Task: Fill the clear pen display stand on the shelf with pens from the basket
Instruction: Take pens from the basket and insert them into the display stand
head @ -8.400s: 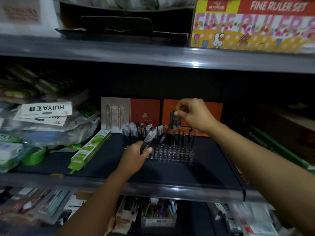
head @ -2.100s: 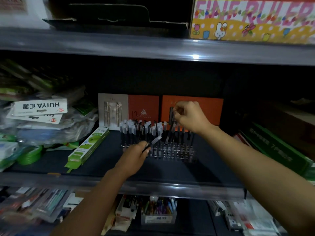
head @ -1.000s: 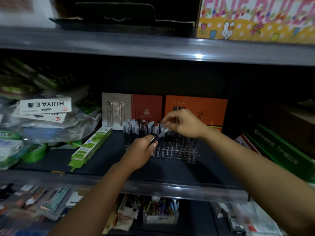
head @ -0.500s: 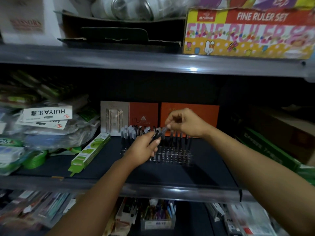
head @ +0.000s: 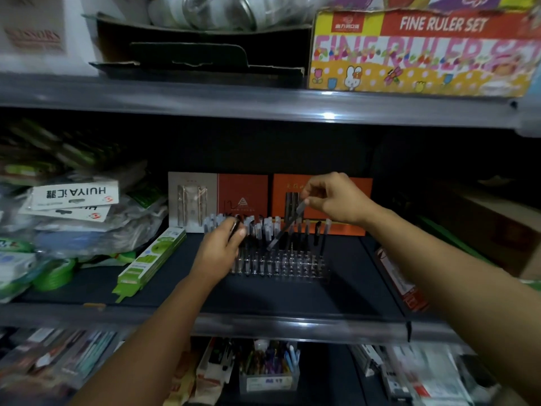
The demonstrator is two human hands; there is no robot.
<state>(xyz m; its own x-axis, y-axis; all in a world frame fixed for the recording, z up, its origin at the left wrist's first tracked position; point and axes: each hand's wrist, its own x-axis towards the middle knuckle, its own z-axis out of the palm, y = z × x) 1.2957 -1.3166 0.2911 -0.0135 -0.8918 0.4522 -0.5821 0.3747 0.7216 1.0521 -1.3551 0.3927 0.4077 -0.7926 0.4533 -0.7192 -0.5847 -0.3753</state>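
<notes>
Since half a second ago, we have drawn one pen out of the left hand's grasp: our right hand (head: 336,200) now holds it up and away over the stand, and the two hands, then nearly touching, now stand apart.

Head view, the only one.

Item: clear pen display stand (head: 281,265). It sits on the dark middle shelf (head: 292,323), directly ahead of us and between our forearms. Its rear rows are stocked with upright pens (head: 263,230); the front rows look unfilled, though blur keeps us from counting sockets.

Item: pen in transit (head: 288,227). Its long axis slants, upper end at our right fingertips, lower end pointing down and left toward the stand's middle rows. We judge it must be brought upright over a free socket before it will drop in. The right hand is the nearer one to that socket and already carries the pen.

Item: right hand. Fingers (head: 311,200) curled, pinching the pen's upper end between thumb and fingertips, above the stand's right half.

Item: left hand (head: 218,250). It hangs at the stand's left front corner, fingers closed round what appears to be a small remaining bundle of dark pens (head: 234,228); how many, we cannot tell.

Item: basket. Not identifiable in this view.

Sundries: orange boxes (head: 243,200) standing behind the stand; a green packet (head: 149,259) lying to its left; a ruler-set carton (head: 421,51) on the shelf above.
</notes>
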